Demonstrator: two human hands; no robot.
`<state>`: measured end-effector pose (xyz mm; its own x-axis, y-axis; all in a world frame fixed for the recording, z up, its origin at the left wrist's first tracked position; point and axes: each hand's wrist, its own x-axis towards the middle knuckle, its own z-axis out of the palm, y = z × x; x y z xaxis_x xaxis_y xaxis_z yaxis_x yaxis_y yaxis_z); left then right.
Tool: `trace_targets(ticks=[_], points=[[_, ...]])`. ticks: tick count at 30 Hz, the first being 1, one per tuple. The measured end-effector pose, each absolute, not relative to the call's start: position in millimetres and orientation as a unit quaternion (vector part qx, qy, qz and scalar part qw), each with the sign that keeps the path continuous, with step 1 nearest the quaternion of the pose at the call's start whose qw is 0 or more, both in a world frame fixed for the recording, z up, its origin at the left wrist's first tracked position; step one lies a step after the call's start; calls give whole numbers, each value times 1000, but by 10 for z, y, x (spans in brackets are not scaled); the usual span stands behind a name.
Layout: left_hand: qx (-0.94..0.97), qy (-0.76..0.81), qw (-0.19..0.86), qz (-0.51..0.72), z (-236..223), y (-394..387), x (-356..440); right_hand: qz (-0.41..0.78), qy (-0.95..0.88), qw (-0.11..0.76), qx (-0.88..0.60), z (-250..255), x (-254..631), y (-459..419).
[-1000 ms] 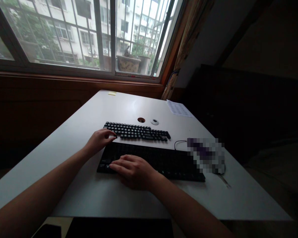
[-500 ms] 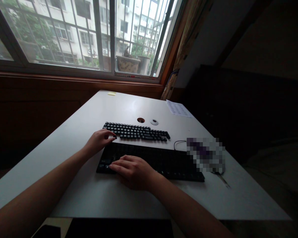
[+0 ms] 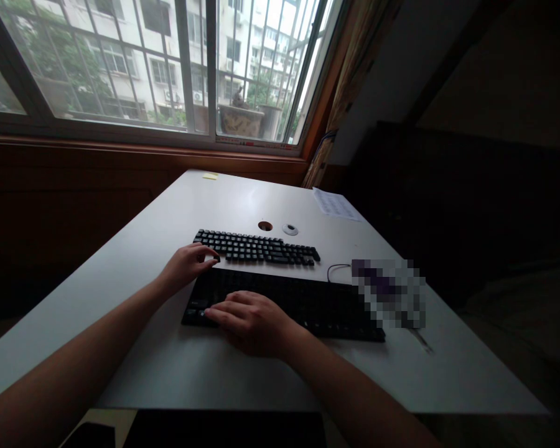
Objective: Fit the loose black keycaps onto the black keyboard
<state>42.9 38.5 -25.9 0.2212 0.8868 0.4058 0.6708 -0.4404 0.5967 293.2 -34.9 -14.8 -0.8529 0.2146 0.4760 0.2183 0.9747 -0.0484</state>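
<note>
At the left end of a loose set of black keycaps [image 3: 266, 249], my left hand [image 3: 186, 267] pinches a small black keycap [image 3: 216, 257] between thumb and finger. In front of that set lies a black keyboard [image 3: 326, 305], partly covered by my right hand [image 3: 254, 323]. The fingers of this hand are pressed together and bent down, their tips touching the keys at the keyboard's lower left corner. Its thumb is hidden, and anything held under the fingers cannot be made out. The keycaps lie in rows directly on the white table.
The white table [image 3: 144, 361] has a round cable hole [image 3: 265, 226] with a white ring-shaped cover [image 3: 290, 229] beside it. A blurred-out item [image 3: 387, 289] overlaps the keyboard's right end, near a cable. Printed paper [image 3: 336, 205] and a yellow note [image 3: 210, 177] lie farther back, below the window.
Almost nothing differs. My right hand has shifted very slightly at the keyboard's lower left; my left hand keeps its pinch on the keycap in the same place.
</note>
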Motion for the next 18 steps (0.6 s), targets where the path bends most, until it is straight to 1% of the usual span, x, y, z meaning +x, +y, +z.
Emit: trace_targets(ticks=[12, 18], points=[[767, 512, 151, 356, -235, 377, 434, -8, -960, 256, -110, -116, 2921, -350], [772, 506, 148, 355, -225, 369, 432, 6, -962, 247, -114, -131, 2929, -348]])
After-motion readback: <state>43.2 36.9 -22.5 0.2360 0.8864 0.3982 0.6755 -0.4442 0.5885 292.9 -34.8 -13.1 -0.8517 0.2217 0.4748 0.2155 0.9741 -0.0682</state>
